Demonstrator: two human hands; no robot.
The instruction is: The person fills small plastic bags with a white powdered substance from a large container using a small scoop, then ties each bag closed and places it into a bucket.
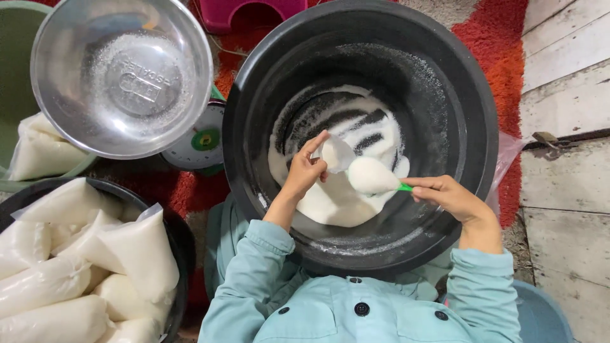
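Head view | left hand (304,170) grip holds bag (337,154) | right hand (448,197) grip holds scoop (373,176) (heaped)

A single view is provided, taken from a camera worn on the person's head. It is directed almost straight down, over the light blue jacket front at the lower edge, and held close to the work. The black basin (467,114) is centred in the frame. The steel bowl (47,70) is cut by the top edge. No second view is supplied, so nothing is shared.
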